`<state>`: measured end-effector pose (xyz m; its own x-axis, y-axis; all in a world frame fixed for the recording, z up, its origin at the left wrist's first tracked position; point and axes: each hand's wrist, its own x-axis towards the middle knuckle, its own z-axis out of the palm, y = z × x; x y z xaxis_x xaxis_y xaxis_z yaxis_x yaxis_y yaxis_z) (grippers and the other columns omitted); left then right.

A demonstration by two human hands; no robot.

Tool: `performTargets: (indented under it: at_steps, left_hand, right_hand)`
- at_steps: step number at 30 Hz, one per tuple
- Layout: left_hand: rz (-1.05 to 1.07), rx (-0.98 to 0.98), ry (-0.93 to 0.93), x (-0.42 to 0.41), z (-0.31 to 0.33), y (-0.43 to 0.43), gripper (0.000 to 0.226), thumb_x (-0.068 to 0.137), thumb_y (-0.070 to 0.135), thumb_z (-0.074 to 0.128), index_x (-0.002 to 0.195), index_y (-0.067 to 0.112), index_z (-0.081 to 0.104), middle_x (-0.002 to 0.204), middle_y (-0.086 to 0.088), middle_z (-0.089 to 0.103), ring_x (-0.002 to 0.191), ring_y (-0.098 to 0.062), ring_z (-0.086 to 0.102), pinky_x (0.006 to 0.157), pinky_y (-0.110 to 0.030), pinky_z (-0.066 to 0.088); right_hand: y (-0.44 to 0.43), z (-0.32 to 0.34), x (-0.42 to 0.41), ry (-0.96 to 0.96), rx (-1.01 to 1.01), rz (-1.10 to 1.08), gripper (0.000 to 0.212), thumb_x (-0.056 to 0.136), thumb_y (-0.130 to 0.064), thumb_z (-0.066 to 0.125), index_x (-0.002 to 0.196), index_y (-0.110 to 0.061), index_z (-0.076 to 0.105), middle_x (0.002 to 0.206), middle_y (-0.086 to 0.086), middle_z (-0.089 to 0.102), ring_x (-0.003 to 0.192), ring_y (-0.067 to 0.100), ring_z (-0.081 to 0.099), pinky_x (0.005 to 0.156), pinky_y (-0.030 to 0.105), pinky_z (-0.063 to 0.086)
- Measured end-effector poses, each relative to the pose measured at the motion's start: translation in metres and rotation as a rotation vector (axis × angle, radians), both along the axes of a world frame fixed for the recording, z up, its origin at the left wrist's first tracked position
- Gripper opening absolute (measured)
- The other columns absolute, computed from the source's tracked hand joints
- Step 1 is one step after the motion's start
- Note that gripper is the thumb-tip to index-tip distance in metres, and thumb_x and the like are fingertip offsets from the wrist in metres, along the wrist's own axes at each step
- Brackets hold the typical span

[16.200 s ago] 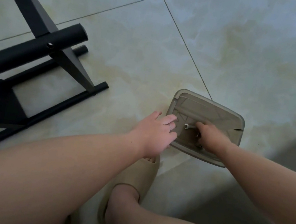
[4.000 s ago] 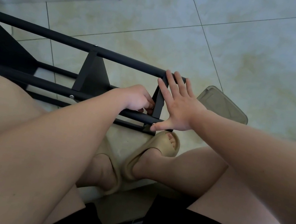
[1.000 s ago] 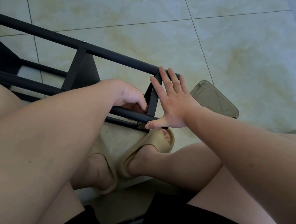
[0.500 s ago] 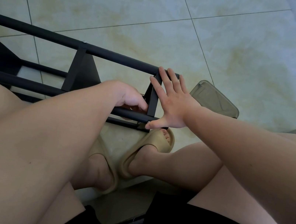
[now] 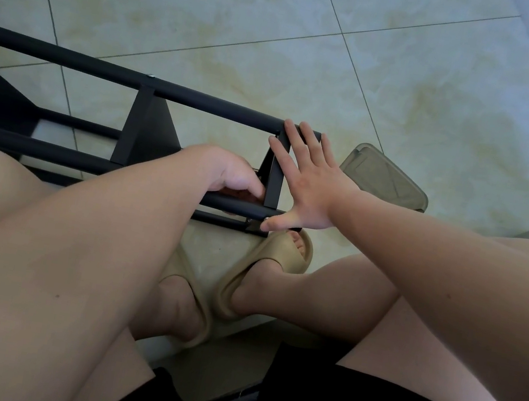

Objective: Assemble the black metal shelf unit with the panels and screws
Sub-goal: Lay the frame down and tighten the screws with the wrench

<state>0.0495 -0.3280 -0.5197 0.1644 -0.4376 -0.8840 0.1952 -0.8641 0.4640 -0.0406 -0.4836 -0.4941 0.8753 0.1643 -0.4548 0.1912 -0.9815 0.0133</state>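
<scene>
Right hand (image 5: 310, 186): grip flat, fingers spread, holding nothing, bracing the end panel (image 5: 274, 181) steady.
Left hand (image 5: 236, 175): grip curled just behind that panel (contents hidden, cannot tell).

left hand (image 5: 229, 174) fingertips hidden; shelf frame (image 5: 71, 57) cut off left

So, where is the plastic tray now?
Head view, right of centre: the plastic tray lies on the floor just beyond the right hand, near the end of the black frame.
</scene>
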Motion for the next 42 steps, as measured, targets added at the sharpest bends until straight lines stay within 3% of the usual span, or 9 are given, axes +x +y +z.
performTargets:
  at_steps: [4,11,18,21,25,30,36,39,42]
  left_hand:
    - [0.023,-0.027,0.046,0.0011,0.0012,0.002,0.034,0.092,0.014,0.061,0.123,0.002,0.067,0.115,-0.017,0.071,0.096,-0.027,0.064,0.097,-0.037,0.048]
    - [0.046,-0.031,0.016,0.0017,-0.0022,0.0012,0.021,0.089,0.014,0.063,0.101,0.0,0.073,0.087,-0.014,0.069,0.069,-0.025,0.063,0.066,-0.029,0.051]
    - [0.031,-0.05,0.098,0.0041,-0.0018,0.0037,0.027,0.092,0.011,0.059,0.114,0.003,0.073,0.106,-0.016,0.073,0.091,-0.027,0.064,0.092,-0.038,0.051]
    - [0.04,-0.028,0.12,0.0046,-0.0024,0.0031,0.021,0.091,0.016,0.061,0.081,0.01,0.078,0.078,-0.007,0.073,0.067,-0.021,0.068,0.065,-0.03,0.056]
    - [0.038,-0.009,0.05,0.001,-0.0017,-0.0002,0.017,0.089,0.014,0.062,0.101,0.004,0.071,0.07,-0.008,0.07,0.058,-0.022,0.064,0.055,-0.026,0.053]
    - [0.052,-0.045,0.124,0.0029,0.0004,0.0029,0.03,0.091,0.009,0.057,0.117,-0.001,0.069,0.103,-0.02,0.07,0.082,-0.03,0.063,0.079,-0.035,0.053]
    - [0.061,-0.031,0.055,0.0007,-0.0044,0.0006,0.029,0.089,0.014,0.063,0.113,0.0,0.07,0.089,-0.014,0.068,0.078,-0.028,0.062,0.078,-0.035,0.054]
    - [0.035,-0.033,0.024,0.0013,-0.0023,0.0007,0.021,0.089,0.012,0.061,0.105,0.002,0.07,0.081,-0.013,0.07,0.067,-0.024,0.063,0.065,-0.027,0.054]
    - [0.038,-0.054,0.07,0.0035,-0.0025,0.0033,0.026,0.091,0.01,0.059,0.112,0.001,0.071,0.106,-0.02,0.071,0.088,-0.029,0.064,0.093,-0.041,0.052]
  right_hand:
    - [0.0002,-0.0004,0.0004,0.001,-0.002,0.0,0.146,0.05,-0.105,0.021,0.158,-0.016,-0.021,0.163,0.016,-0.03,0.15,0.038,-0.028,0.121,0.054,-0.014]
    - [0.0007,0.0006,0.0001,0.007,-0.003,0.0,0.146,0.05,-0.105,0.019,0.158,-0.015,-0.021,0.163,0.017,-0.03,0.15,0.038,-0.028,0.121,0.055,-0.014]
    - [0.001,0.0021,0.0004,0.016,-0.008,0.0,0.145,0.052,-0.104,0.023,0.158,-0.016,-0.022,0.162,0.017,-0.031,0.149,0.038,-0.029,0.122,0.055,-0.013]
    - [0.0014,0.0021,-0.0002,0.012,-0.009,0.002,0.145,0.053,-0.104,0.025,0.158,-0.015,-0.021,0.163,0.017,-0.03,0.15,0.038,-0.028,0.122,0.056,-0.012]
    - [0.0011,0.0026,0.0001,0.016,-0.003,0.0,0.145,0.053,-0.103,0.026,0.158,-0.015,-0.02,0.163,0.017,-0.03,0.15,0.038,-0.029,0.122,0.055,-0.013]
    - [0.0009,0.0018,0.0002,0.013,-0.011,0.005,0.144,0.053,-0.104,0.022,0.158,-0.015,-0.021,0.163,0.017,-0.031,0.15,0.039,-0.028,0.122,0.056,-0.013]
    - [0.0016,0.0004,-0.0003,0.01,-0.013,0.006,0.145,0.052,-0.105,0.022,0.158,-0.015,-0.02,0.163,0.017,-0.03,0.15,0.039,-0.028,0.122,0.056,-0.012]
    - [0.001,0.001,0.0003,0.007,-0.012,0.006,0.145,0.052,-0.105,0.022,0.158,-0.015,-0.02,0.163,0.017,-0.03,0.15,0.039,-0.028,0.121,0.055,-0.013]
    - [0.0011,0.0012,0.0,0.006,-0.013,0.007,0.144,0.053,-0.104,0.022,0.158,-0.015,-0.02,0.163,0.017,-0.03,0.15,0.039,-0.028,0.121,0.055,-0.013]
